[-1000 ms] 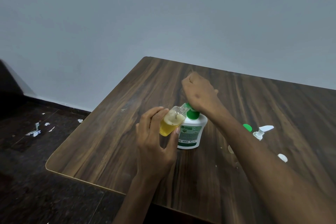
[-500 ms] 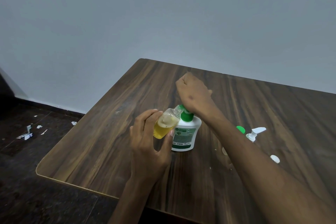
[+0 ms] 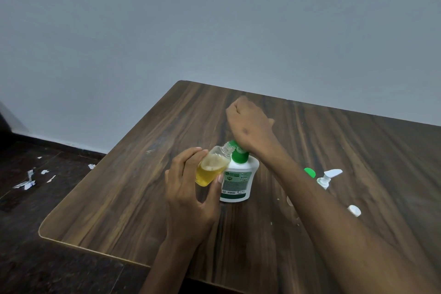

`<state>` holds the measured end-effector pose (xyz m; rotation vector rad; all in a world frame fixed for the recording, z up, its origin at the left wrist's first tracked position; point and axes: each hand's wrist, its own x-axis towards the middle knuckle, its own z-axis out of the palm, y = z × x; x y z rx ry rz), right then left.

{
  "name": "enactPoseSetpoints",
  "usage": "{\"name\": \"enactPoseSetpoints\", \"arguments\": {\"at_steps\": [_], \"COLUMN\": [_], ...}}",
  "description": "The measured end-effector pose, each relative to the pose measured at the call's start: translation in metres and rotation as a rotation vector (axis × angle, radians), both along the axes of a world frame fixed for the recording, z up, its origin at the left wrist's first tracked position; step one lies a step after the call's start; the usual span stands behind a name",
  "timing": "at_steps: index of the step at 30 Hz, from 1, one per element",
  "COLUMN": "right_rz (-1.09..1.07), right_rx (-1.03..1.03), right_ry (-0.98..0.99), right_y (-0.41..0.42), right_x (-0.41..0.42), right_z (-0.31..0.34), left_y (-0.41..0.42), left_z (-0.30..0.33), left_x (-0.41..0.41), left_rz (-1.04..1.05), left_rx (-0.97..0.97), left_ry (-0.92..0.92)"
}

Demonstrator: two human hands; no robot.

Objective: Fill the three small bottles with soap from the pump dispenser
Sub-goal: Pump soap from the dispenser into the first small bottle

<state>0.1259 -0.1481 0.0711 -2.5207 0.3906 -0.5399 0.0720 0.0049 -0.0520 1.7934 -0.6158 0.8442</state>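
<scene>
The white pump dispenser point(image 3: 236, 180) with a green pump top stands in the middle of the wooden table point(image 3: 119, 198). My right hand point(image 3: 250, 126) is a fist on top of the green pump head. My left hand point(image 3: 188, 196) grips a small clear bottle point(image 3: 212, 167), tilted, with its open neck against the pump's nozzle. The bottle is partly full of yellow soap with foam on top.
To the right of my right forearm lie a green cap point(image 3: 309, 172), a small white pump sprayer point(image 3: 328, 178) and a white cap point(image 3: 354, 210). Paper scraps point(image 3: 26, 182) litter the dark floor on the left. The table's left edge is close.
The view shifted slightly; both hands stay at the dispenser. The small bottle remains at the nozzle, with the soap level about the same.
</scene>
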Motion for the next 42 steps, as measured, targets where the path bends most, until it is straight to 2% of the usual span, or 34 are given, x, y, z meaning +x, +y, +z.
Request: {"name": "enactPoseSetpoints", "arguments": {"at_steps": [42], "right_rz": [0.006], "right_rx": [0.009], "right_ry": [0.024], "right_y": [0.0011], "right_x": [-0.0051], "right_z": [0.0041], "left_y": [-0.0006], "left_z": [0.0002], "left_x": [0.0007], "left_rz": [-0.01], "left_rx": [-0.005], "left_ry": [-0.007]}}
